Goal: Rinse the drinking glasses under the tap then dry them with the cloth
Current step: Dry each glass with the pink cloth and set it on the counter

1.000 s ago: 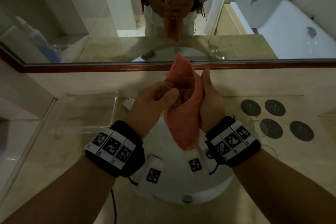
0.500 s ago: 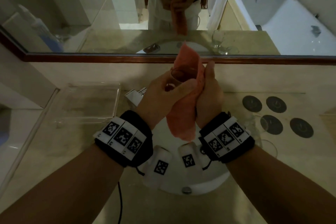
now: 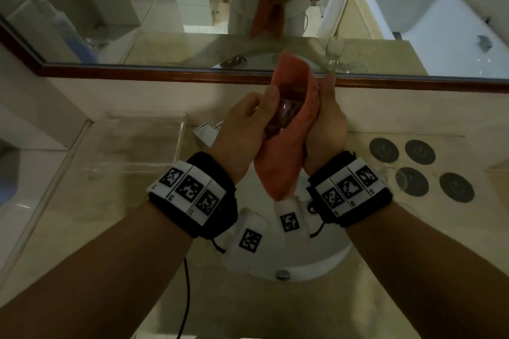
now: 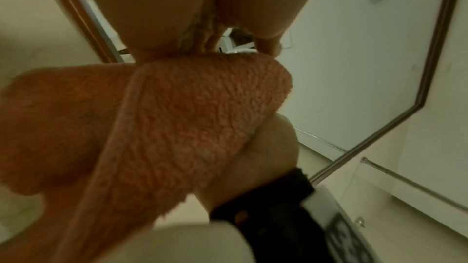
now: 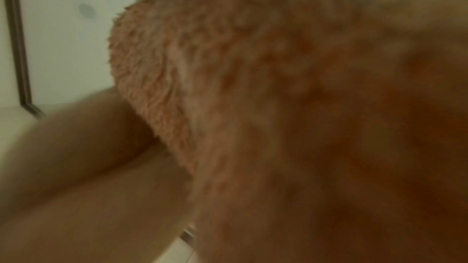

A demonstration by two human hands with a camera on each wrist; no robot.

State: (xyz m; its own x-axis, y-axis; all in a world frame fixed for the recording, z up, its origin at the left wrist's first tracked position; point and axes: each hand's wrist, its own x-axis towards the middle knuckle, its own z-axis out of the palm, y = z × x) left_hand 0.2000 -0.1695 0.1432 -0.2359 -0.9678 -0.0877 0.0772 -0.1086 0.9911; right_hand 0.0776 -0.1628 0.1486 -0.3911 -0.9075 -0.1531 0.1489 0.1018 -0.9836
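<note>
Above the basin, both hands hold a clear drinking glass [image 3: 286,115] wrapped in an orange cloth [image 3: 278,170]. My left hand [image 3: 242,129] grips the glass from the left, thumb lying over its open side. My right hand [image 3: 326,126] holds the cloth against the glass from the right, and the cloth's tail hangs down between my wrists. Fuzzy orange cloth [image 4: 177,127] fills the left wrist view. In the right wrist view the cloth [image 5: 278,107] is blurred and hides the fingers.
A white basin [image 3: 303,264] lies below my hands, with the tap [image 3: 205,132] behind it. A clear tray [image 3: 137,143] sits at left. Several dark round coasters [image 3: 384,150] lie at right, with another clear glass [image 3: 399,179] among them. The mirror [image 3: 165,8] runs along the back.
Both hands have lifted the wrapped glass a little higher and nearer the mirror. My left thumb has slid further up the glass, and the cloth has shifted round it.
</note>
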